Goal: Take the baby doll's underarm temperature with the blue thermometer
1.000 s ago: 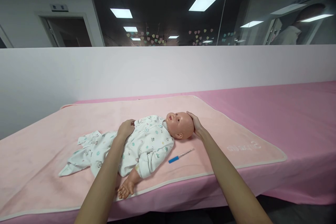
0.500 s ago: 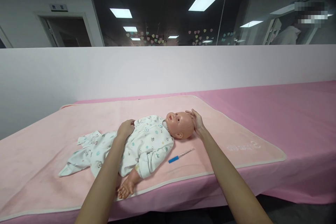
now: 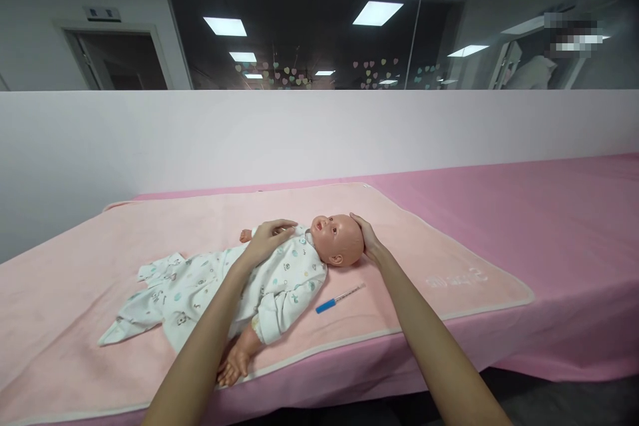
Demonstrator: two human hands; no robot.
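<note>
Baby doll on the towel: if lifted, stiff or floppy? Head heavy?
Probably floppy in the body: the baby doll's romper legs lie flat and limp on the towel. The head looks like glossy hard plastic, so likely rigid and apt to loll; the right hand cups it. Cloth under the left hand should grip better than that smooth head.

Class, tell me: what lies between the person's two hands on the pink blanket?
In the head view, the doll's head lies between them: the left hand rests on the doll's chest, the right hand cups its crown.
</note>
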